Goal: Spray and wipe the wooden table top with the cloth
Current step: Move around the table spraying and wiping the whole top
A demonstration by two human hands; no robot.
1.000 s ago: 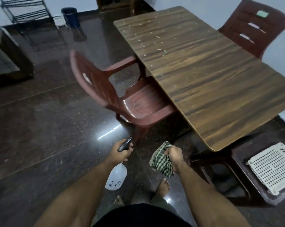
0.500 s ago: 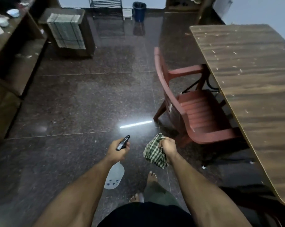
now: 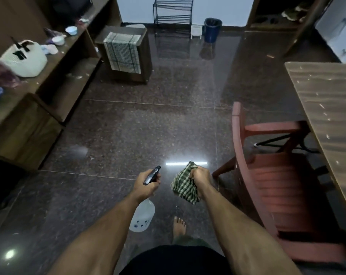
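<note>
My left hand (image 3: 146, 185) grips a spray bottle (image 3: 143, 215) by its black trigger head; the clear white body hangs below the hand. My right hand (image 3: 200, 176) is closed on a bunched green-and-white checked cloth (image 3: 185, 185). Both hands are held low over the dark floor, well left of the wooden table top (image 3: 331, 116), which runs along the right edge of the view and is speckled with small pale crumbs. Only part of the table shows.
A red plastic chair (image 3: 267, 175) stands between me and the table, its back toward me. A wooden shelf unit (image 3: 39, 92) with a white bag and bowls lines the left. A small stand draped with a checked towel (image 3: 124, 52), a metal rack and a blue bin (image 3: 212, 28) are at the far wall.
The view has swung left, away from the table, which slid from the centre to the right edge. Both hands keep the same grip and the same place in front of me.
</note>
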